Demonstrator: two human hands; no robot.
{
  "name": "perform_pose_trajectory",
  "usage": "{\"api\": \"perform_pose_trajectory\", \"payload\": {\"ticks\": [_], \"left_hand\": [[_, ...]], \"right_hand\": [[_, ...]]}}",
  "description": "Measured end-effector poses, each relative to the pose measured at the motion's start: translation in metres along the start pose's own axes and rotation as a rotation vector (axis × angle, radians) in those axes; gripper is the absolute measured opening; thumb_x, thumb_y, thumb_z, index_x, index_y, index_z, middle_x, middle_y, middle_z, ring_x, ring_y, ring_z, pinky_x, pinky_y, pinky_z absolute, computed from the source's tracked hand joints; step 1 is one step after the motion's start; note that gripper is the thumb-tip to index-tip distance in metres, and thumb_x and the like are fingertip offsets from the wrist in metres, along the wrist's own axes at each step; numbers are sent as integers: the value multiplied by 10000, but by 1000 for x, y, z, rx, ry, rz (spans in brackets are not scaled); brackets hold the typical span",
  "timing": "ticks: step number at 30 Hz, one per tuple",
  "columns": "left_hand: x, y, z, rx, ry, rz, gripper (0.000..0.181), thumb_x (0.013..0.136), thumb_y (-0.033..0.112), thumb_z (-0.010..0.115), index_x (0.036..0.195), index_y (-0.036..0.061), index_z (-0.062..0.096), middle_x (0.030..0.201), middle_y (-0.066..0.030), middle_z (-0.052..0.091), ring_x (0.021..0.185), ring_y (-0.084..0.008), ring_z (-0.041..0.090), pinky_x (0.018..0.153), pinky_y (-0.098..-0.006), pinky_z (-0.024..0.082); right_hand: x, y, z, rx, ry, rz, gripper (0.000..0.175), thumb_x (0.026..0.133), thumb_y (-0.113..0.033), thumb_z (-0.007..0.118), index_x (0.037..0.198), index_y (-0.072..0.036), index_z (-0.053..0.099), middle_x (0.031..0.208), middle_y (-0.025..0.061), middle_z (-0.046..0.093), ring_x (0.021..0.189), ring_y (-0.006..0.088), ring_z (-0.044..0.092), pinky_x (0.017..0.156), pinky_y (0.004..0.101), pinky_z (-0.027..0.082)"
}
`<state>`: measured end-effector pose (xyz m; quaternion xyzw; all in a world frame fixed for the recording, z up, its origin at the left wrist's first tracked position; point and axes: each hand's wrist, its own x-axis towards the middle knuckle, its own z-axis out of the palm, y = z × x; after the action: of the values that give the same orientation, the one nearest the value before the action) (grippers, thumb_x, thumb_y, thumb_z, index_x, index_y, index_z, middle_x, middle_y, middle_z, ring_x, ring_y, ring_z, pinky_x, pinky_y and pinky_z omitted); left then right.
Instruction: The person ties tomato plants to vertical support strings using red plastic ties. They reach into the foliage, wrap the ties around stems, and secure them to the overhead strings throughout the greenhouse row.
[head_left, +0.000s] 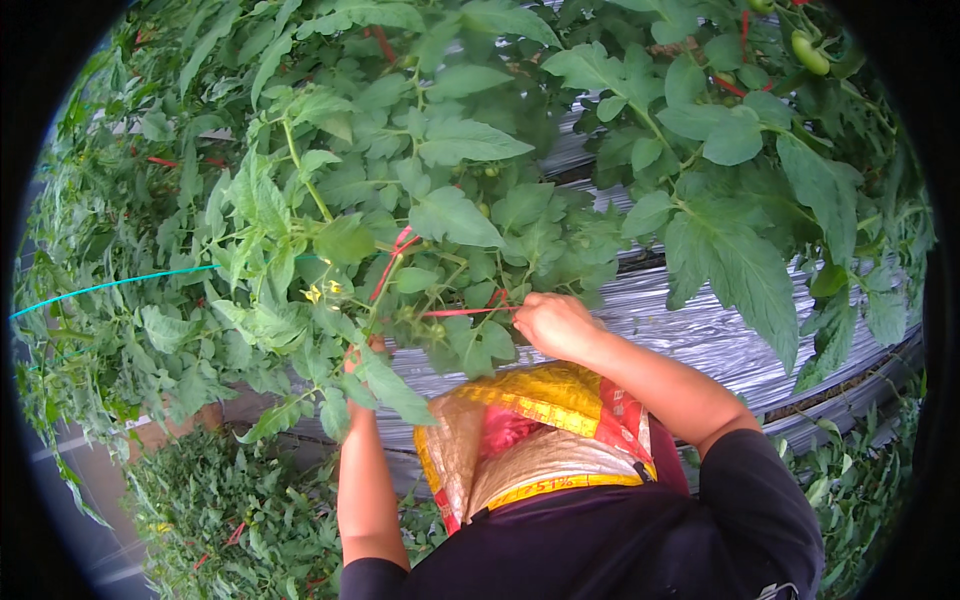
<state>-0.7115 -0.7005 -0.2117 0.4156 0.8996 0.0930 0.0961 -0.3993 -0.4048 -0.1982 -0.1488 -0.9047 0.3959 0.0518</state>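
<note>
My right hand (556, 324) pinches the end of a red plastic tie strip (469, 310), which runs taut to the left into a tomato plant. Leaves partly cover my left hand (363, 355), which is at a tomato stem (384, 289); its grip is hidden. Another red tie (393, 262) is looped round the plant just above. Small yellow flowers (322, 292) hang to the left of that stem. An open woven plastic sack (577, 394) is fastened at my waist, with a bundle of red strips (506, 431) inside it.
A green-blue line (120, 282) runs through the foliage on the left. Silver mulch film (690, 330) covers the bed. At the upper right, green tomatoes (810, 54) hang above large leaves (735, 262). More tomato plants (240, 495) grow behind me, at lower left.
</note>
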Motion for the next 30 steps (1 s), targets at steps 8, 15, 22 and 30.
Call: {"api": "perform_pose_trajectory", "payload": {"ticks": [8, 15, 22, 30], "left_hand": [[-75, 86, -70, -112, -29, -82, 361, 807, 107, 674, 1152, 7, 641, 1114, -198, 654, 1042, -397, 611, 897, -483, 473], [-88, 155, -106, 44, -97, 101, 155, 761, 72, 665, 896, -2, 642, 919, -211, 649, 880, -435, 604, 794, -504, 471], [-114, 170, -109, -100, -254, -22, 202, 811, 115, 652, 666, -19, 606, 638, -233, 597, 632, -440, 610, 638, -512, 495], [-118, 180, -113, -188, -234, -103, 200, 817, 99, 652, 664, -17, 599, 723, -207, 638, 725, -420, 624, 684, -482, 494]], "right_hand": [[13, 12, 1, -56, 82, -7, 118, 864, -187, 668, 845, -77, 706, 859, 101, 645, 851, 325, 659, 720, 455, 542], [24, 15, -1, -54, 132, -27, 123, 854, -184, 670, 822, -69, 698, 838, 104, 630, 847, 322, 651, 711, 454, 541], [34, 15, -3, -56, 136, -37, 126, 846, -173, 666, 789, -63, 689, 829, 105, 626, 834, 316, 649, 697, 453, 538], [43, 9, 4, -40, 155, -61, 133, 856, -182, 657, 789, -73, 695, 795, 102, 624, 805, 316, 652, 676, 448, 540]]}}
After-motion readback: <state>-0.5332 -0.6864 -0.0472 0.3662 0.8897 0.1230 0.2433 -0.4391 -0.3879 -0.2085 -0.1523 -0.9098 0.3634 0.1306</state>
